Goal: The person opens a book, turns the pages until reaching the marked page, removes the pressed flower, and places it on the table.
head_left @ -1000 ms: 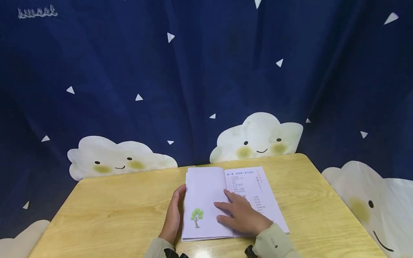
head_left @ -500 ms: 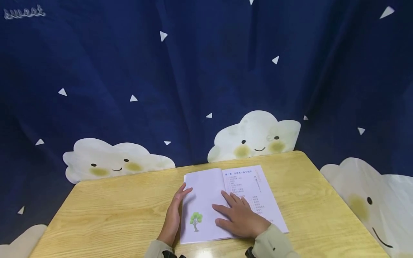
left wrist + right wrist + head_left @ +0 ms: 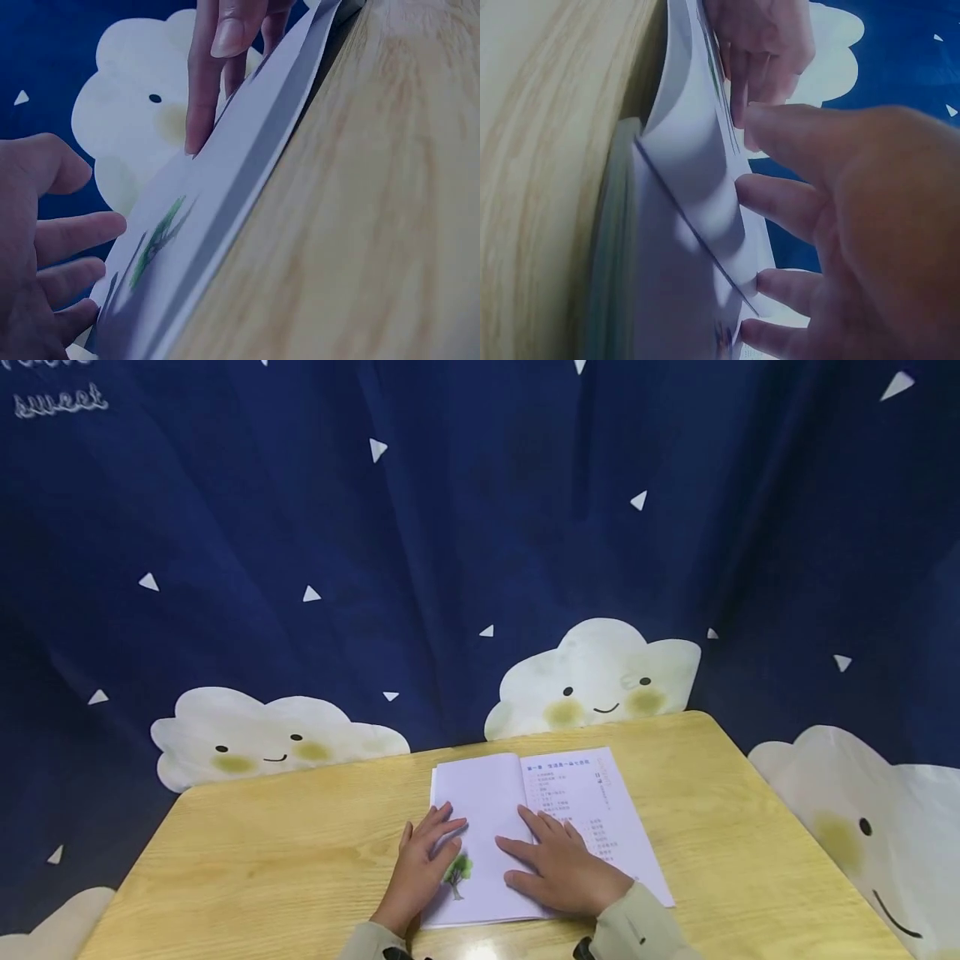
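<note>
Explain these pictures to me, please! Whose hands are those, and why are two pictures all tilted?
They're a person's bare left hand and right hand. The big picture comes from a camera on the person's head, looking forward and down. The tilted ones come from cameras on the wrists, close to each hand's work. On the wooden table lies an open book. Its left page shows a green tree; its right page has printed writing. The left hand is over the left page, by the tree; the right hand rests across the middle fold. Neither hand grips anything.
</note>
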